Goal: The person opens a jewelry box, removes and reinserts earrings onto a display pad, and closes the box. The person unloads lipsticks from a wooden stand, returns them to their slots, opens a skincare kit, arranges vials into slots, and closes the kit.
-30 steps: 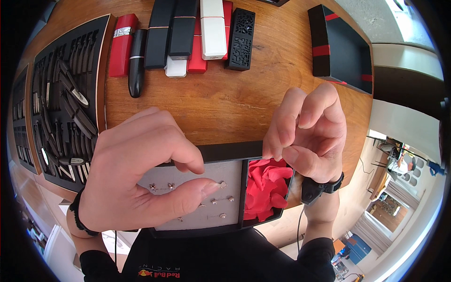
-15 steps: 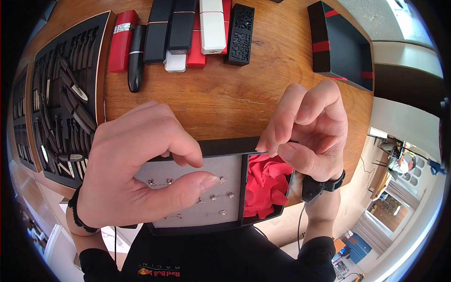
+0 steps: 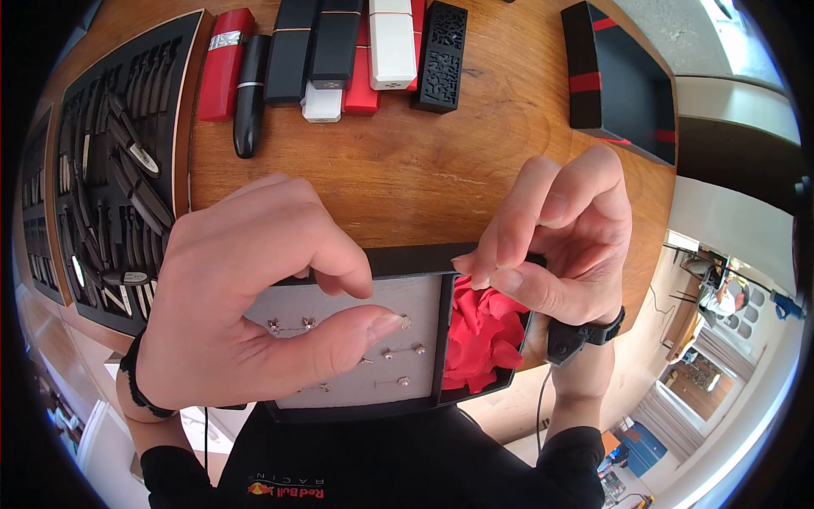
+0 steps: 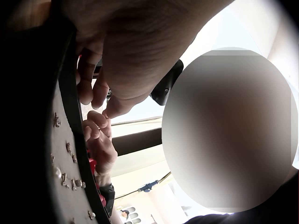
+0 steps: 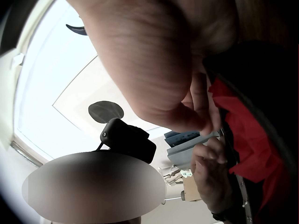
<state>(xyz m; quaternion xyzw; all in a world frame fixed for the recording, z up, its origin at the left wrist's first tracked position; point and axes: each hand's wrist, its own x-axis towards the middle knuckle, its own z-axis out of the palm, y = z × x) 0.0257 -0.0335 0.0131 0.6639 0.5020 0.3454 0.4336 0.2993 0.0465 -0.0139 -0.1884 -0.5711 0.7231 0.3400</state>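
A black box (image 3: 405, 261) lies close to the person's body, with a grey pad (image 3: 417, 299) in its larger part. Several small earrings (image 3: 404, 382) with pearl and flower-like heads stand in the pad. Red petal-like pieces (image 3: 482, 339) fill the compartment at its right. Over the pad hovers my left hand (image 3: 254, 297), thumb and index finger curved and apart with nothing between them. My right hand (image 3: 560, 242) brings thumb and index fingertips together above the petals' far edge. A tiny glint shows at those fingertips in the left wrist view, its kind too small to tell.
Trays of dark pens or knives (image 3: 127, 170) stand at the left. Along the back lie red, black and white narrow cases (image 3: 392, 51) and a black openwork case (image 3: 441, 55). A black open lid with red bands (image 3: 619, 93) rests at the back right.
My right hand's fingertips have shifted a little left, closer to the pad. The left hand keeps nearly the same pose. The cases at the back sit slightly higher in the head view.
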